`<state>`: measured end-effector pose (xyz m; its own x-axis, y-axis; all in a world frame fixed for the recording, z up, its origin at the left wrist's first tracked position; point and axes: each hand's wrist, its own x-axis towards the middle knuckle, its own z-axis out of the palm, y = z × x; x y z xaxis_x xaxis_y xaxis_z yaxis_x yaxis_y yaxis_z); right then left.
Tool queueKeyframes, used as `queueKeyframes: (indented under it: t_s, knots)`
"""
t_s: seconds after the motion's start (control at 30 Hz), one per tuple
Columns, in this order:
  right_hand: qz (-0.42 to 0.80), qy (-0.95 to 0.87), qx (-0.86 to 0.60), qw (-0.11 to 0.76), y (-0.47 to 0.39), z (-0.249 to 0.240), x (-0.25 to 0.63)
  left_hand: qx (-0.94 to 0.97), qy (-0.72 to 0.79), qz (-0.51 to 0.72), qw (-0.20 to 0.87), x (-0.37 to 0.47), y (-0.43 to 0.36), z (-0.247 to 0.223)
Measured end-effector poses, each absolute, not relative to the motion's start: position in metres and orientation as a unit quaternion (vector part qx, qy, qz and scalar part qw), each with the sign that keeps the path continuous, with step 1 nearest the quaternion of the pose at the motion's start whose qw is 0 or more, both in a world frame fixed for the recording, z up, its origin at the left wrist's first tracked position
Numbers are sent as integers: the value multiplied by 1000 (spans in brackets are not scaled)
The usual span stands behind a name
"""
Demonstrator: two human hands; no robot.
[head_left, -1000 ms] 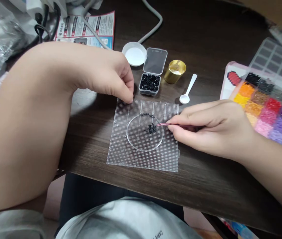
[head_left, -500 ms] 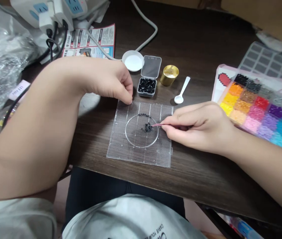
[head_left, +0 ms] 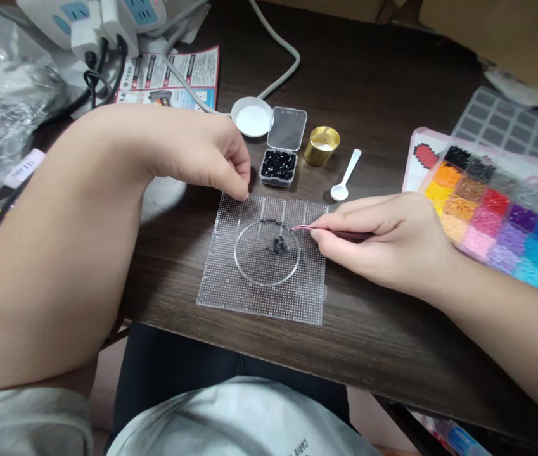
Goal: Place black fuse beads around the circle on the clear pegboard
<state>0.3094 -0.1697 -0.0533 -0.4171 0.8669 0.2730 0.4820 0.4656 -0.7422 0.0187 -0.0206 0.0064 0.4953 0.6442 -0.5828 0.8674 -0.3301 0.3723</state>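
A clear pegboard (head_left: 259,301) lies on the dark table, with a transparent ring (head_left: 269,283) on it. Inside the ring are a small heap of black beads (head_left: 279,246) and a curved row of black beads (head_left: 273,221) near its top edge. My right hand (head_left: 383,240) holds pink tweezers (head_left: 304,227), whose tips are at the ring's upper right, beside the end of the row. Whether a bead is between the tips is too small to tell. My left hand (head_left: 221,155) pinches the pegboard's top left corner between thumb and fingers.
Behind the board stand an open box of black beads (head_left: 279,166), a white dish (head_left: 252,118), a gold cup (head_left: 322,147) and a white spoon (head_left: 345,177). A multicoloured bead case (head_left: 497,218) lies at right. Plugs, cables and plastic wrap (head_left: 7,95) fill the left.
The tweezers in my right hand have moved from the bead heap up to the ring's upper right edge. My left hand stays at the board's corner. The view has shifted slightly.
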Motion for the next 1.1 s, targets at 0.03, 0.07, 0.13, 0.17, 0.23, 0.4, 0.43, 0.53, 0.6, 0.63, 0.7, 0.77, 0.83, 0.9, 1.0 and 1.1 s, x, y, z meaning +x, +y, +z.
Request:
queueKeyframes:
  t_s: [0.03, 0.07, 0.13, 0.17, 0.23, 0.4, 0.43, 0.53, 0.6, 0.63, 0.7, 0.77, 0.83, 0.9, 1.0, 1.1]
  knots:
    - [285, -788, -430, 335, -170, -54, 309, 800, 471, -165, 334, 18, -20, 6]
    - [278, -788, -433, 337, -171, -54, 308, 801, 469, -163, 333, 17, -20, 6]
    - [263, -792, -435, 338, -171, -54, 308, 804, 467, -167, 328, 17, -20, 5]
    - [257, -795, -435, 335, -172, -54, 307, 806, 468, -169, 321, 18, -21, 5]
    - [247, -801, -434, 331, -172, -53, 307, 811, 475, -173, 294, 21, -23, 5]
    - [241, -812, -430, 314, -174, -51, 306, 806, 512, -181, 234, 32, -30, 5]
    - [239, -813, -430, 313, -174, -51, 305, 803, 518, -183, 231, 34, -31, 5]
    - [227, -817, -431, 308, -174, -50, 306, 797, 526, -196, 223, 36, -31, 4]
    - [221, -822, -429, 301, -174, -49, 306, 796, 527, -205, 218, 36, -30, 3]
    - [219, -825, -428, 297, -173, -49, 307, 796, 526, -207, 218, 35, -29, 2]
    - [214, -827, -426, 298, -172, -49, 307, 798, 522, -206, 221, 33, -27, 1]
    - [211, -827, -427, 299, -172, -50, 307, 798, 520, -206, 225, 31, -27, 0]
    - [209, -826, -429, 301, -172, -50, 306, 794, 524, -205, 228, 30, -27, -1]
    - [210, -825, -429, 301, -173, -50, 305, 792, 529, -201, 229, 30, -27, -1]
    - [214, -822, -432, 302, -174, -49, 304, 793, 526, -200, 233, 30, -26, -2]
    - [216, -821, -436, 299, -174, -48, 305, 795, 521, -207, 232, 30, -24, -4]
